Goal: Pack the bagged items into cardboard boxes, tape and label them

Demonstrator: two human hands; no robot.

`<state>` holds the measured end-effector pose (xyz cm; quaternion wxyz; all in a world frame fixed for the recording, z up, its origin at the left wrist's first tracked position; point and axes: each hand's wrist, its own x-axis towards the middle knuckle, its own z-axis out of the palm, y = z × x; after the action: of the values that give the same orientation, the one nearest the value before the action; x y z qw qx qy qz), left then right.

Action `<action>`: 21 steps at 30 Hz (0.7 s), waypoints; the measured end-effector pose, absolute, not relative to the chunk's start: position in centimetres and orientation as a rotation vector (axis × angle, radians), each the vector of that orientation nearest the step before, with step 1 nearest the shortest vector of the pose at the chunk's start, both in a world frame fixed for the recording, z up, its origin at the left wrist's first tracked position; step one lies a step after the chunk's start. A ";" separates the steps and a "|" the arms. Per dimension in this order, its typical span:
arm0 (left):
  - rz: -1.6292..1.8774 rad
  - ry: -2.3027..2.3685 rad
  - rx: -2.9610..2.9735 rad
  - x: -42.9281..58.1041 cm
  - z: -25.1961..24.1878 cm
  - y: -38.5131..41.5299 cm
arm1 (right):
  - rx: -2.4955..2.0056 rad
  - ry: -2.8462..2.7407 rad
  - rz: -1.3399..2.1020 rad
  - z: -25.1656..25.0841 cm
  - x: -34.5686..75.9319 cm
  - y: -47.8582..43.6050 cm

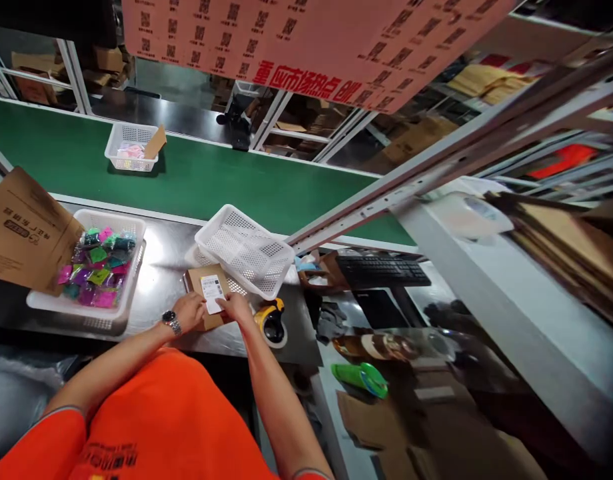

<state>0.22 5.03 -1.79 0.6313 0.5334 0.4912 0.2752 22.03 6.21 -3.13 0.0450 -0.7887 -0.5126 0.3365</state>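
Note:
A small brown cardboard box (191, 281) lies on the metal table in front of me. On its top is a white shipping label (211, 287) with printed text and a dark square code. My left hand (189, 311), with a watch on the wrist, has its fingers closed at the label's lower left edge. At the lower right corner of the label, my right hand (235, 308) is closed with the thumb on it. The fingers' undersides are hidden. Just right of my right hand stands a yellow-and-black tape dispenser (273, 321). Behind the box, a white perforated basket (244, 243) sits tilted.
To the left, a white basket (139, 257) holds several colourful plastic packets (97, 257) and a large cardboard piece (24, 230). A green conveyor belt (211, 177) runs behind, carrying another basket (117, 143). A metal post (356, 217), a keyboard (381, 270) and a bottle (376, 347) are at the right.

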 end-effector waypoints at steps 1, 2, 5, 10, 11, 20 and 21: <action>0.607 1.106 1.326 1.0 -2.1 5.7 | -2.425 -1.608 1.027 -3.0 22.1 6.6; 0.553 1.094 1.474 1.8 -2.5 6.4 | -2.433 -1.650 1.029 -2.9 22.1 6.9; 0.241 1.119 2.019 3.3 -4.1 8.1 | -2.444 -1.748 1.074 -2.7 22.7 8.1; 0.005 1.342 2.242 3.1 -5.5 10.3 | -2.430 -1.753 1.190 -3.3 26.8 7.0; -0.007 1.387 2.237 3.0 -5.4 10.7 | -2.396 -1.687 1.195 -3.8 27.8 6.2; 0.035 1.566 2.115 8.8 -4.7 10.5 | -1.576 -0.866 1.475 -11.9 28.3 0.1; 0.049 1.518 2.115 9.8 -4.9 9.6 | -1.591 -0.844 1.454 -12.5 28.0 0.0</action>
<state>9.81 9.62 -4.86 0.2654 0.7831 0.5621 0.0182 27.98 0.03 -12.52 0.4019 -0.6295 -0.3339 0.5751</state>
